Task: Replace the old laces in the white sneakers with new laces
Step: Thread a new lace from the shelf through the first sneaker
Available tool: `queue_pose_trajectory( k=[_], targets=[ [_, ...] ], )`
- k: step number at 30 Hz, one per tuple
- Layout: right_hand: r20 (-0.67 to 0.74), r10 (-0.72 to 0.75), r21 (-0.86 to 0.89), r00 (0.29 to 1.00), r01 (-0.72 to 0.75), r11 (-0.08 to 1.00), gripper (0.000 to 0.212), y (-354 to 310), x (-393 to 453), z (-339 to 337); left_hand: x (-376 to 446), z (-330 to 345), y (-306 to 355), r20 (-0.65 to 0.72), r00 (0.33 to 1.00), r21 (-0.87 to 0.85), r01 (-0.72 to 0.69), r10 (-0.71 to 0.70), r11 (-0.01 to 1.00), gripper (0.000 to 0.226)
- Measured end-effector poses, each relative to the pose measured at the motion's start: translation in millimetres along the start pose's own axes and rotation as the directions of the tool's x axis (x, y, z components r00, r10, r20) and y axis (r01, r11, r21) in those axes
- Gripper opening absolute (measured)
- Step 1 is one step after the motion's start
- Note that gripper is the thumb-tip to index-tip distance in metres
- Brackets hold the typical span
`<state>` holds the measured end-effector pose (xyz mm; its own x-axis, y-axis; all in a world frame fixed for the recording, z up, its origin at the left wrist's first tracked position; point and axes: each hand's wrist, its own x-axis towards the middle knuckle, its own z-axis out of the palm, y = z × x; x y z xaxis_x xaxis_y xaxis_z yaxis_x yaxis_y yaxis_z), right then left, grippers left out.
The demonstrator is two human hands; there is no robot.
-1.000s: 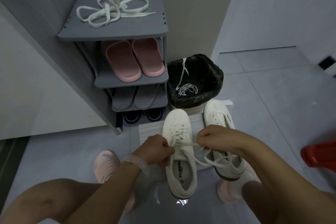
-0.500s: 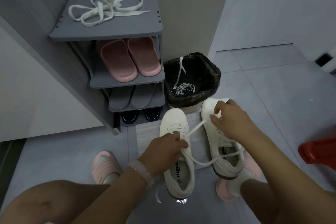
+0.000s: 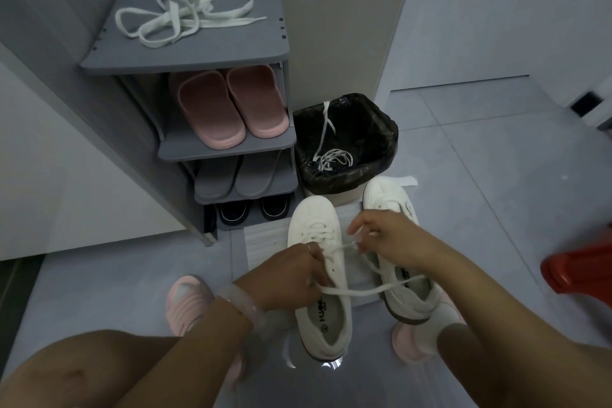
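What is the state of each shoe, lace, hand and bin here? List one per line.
Left sneaker: partly laced, being worked on.
Right sneaker: on floor, lacing hidden.
Loose laces: heaped on shelf top.
Bin: open, holding laces.
Left hand: gripping lace.
Right hand: pinching lace.

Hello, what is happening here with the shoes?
A person is lacing the left white sneaker on the floor. The left hand and the right hand each pinch a part of its lace above the eyelets. The other white sneaker stands beside it. A thin lace lies in the bin, and a wide lace waits on top of the shoe rack.
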<state>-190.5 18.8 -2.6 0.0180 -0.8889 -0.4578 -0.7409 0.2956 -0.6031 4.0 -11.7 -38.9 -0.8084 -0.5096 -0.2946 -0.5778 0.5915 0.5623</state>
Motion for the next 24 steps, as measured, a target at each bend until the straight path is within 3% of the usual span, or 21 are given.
queue_pose_trajectory(
  k=[4, 7, 12, 14, 18, 24],
  targets=[
    [0.068, -0.122, -0.056, 0.99, 0.125, 0.991, 0.021, -2, 0, 33, 1, 10, 3, -0.12, 0.99, -0.003, 0.068, -0.068, 0.998, 0.026],
    [0.011, -0.18, -0.091, 0.984, 0.18, 0.979, 0.015, 2, -1, 48, 3, 22, 3, -0.206, 0.975, 0.0, 0.079, -0.078, 0.997, 0.024],
    [-0.065, -0.232, -0.077, 0.97, 0.227, 0.971, 0.004, 7, -2, 60, 6, 29, 5, -0.309, 0.937, -0.162, 0.116, -0.162, 0.98, 0.021],
    [-0.102, -0.195, -0.026, 0.975, 0.193, 0.981, 0.008, 9, -1, 65, 6, 30, 7, -0.352, 0.913, -0.258, 0.118, -0.207, 0.959, 0.02],
    [-0.315, 0.009, 0.11, 0.949, 0.027, 0.994, 0.035, 14, 1, 75, 8, 31, 9, -0.368, 0.894, -0.386, 0.103, -0.255, 0.917, 0.02],
    [-0.366, -0.099, 0.076, 0.925, 0.136, 0.988, 0.017, 16, -7, 85, 10, 36, 8, -0.356, 0.896, -0.431, 0.094, -0.265, 0.898, 0.015]
  ],
)
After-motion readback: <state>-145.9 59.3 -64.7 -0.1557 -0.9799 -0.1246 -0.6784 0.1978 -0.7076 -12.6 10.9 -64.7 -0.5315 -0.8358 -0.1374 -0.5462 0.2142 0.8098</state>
